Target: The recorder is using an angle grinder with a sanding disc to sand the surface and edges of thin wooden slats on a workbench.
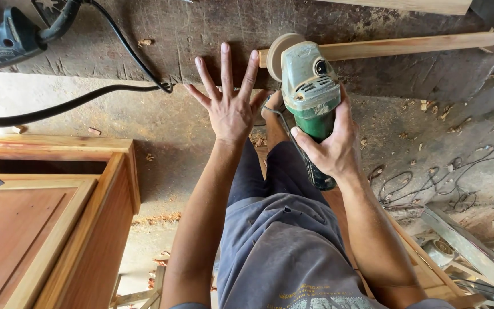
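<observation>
My right hand (330, 146) grips a green and grey angle grinder (310, 94) by its body. Its round sanding disc (278, 54) sits at the near end of a thin light wooden strip (413, 46) that lies on a dark worn workbench (201, 34). My left hand (230, 100) is spread flat with fingers apart, pressed on the bench edge just left of the disc. It holds nothing. My legs in dark trousers show below the hands.
A black power tool (1, 37) with a thick black cable (75, 103) lies at the bench's far left. A reddish wooden cabinet (52, 217) stands at lower left. Thin wires (430, 177) and wood chips lie on the dusty floor at right, beside wooden frames (430, 269).
</observation>
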